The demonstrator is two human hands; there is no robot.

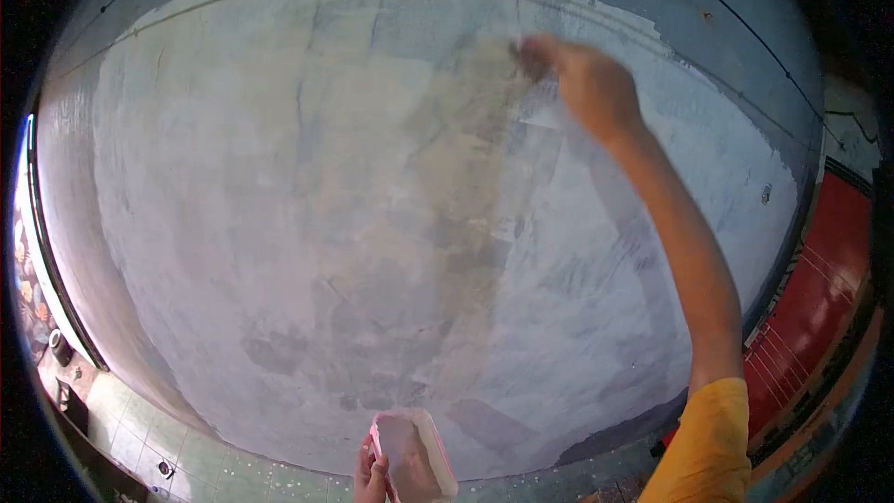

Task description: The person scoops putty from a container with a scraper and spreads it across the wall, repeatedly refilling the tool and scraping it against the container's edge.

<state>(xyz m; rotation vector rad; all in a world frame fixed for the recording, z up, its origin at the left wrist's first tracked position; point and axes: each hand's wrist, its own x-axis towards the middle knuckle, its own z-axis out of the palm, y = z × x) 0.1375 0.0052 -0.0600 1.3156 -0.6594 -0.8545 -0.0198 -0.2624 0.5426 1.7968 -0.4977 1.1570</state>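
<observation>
Facing broad, patchy wall point(279, 177). Carrying pink-rimmed container point(436, 452) low before it, clamped at its left side by left hand point(371, 477). Reaching high with right hand point(596, 88), grip apparently closed on small blurred tool point(533, 58); wall contact unclear. Judged mid-stroke; calling next for even pressure, container level.

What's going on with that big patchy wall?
A person in a yellow sleeve has their right hand raised high in front of the wall, gripping a small dark thing too blurred to name. Their left hand holds a pink-edged tub down low. Pale, uneven patches cover most of the wall, with a blue-grey band above.
</observation>
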